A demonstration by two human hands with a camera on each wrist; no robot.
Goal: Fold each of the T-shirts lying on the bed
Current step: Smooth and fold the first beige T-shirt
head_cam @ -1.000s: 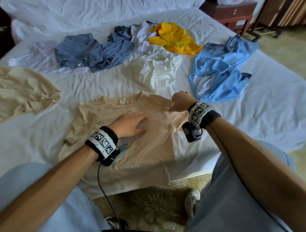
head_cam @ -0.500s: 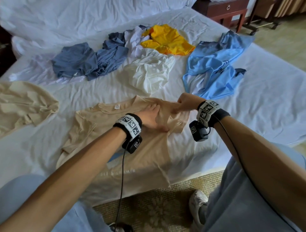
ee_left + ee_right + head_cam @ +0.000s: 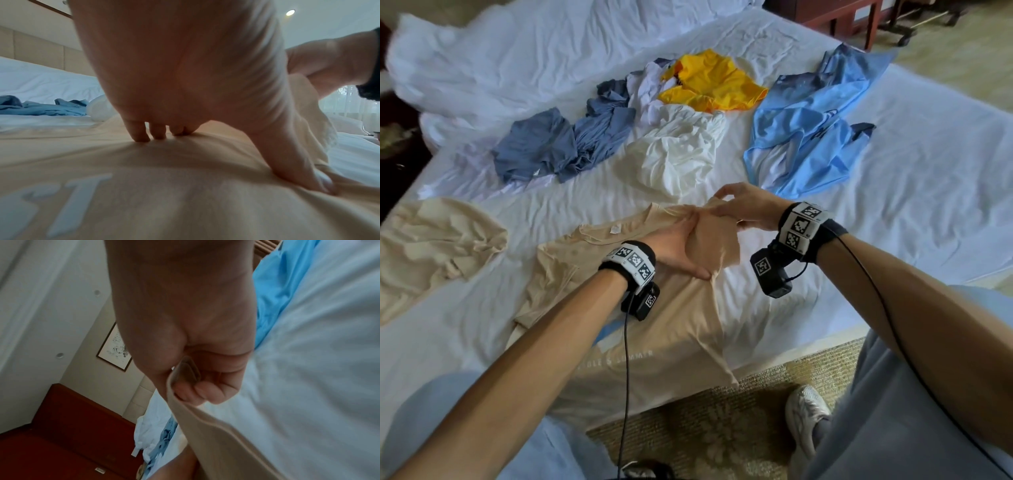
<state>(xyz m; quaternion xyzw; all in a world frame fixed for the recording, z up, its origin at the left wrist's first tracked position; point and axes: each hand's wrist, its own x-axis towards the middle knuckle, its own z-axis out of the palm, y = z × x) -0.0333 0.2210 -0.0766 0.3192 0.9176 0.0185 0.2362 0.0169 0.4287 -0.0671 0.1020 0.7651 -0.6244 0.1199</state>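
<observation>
A beige T-shirt [image 3: 654,329] with pale lettering lies face up at the near edge of the bed [image 3: 911,192], its hem hanging over the side. My left hand [image 3: 681,246] stands on its edge on the shirt's right chest, straight fingers [image 3: 141,129] and thumb pressing the cloth down. My right hand [image 3: 743,209] pinches the right sleeve [image 3: 717,240] by its hem [image 3: 185,369] and has lifted it over the left hand. The left fingertips are hidden under the sleeve in the head view.
Further back lie a second beige shirt [image 3: 431,246] at left, a grey-blue one [image 3: 558,144], a white one [image 3: 678,154], a yellow one [image 3: 709,82] and a light blue one [image 3: 815,130]. A dark wooden nightstand [image 3: 835,13] stands beyond the bed. Patterned carpet [image 3: 722,428] lies below.
My left hand slid from the chest to the right shoulder and turned on edge. My right hand took the sleeve and raised it leftward over the left hand.
</observation>
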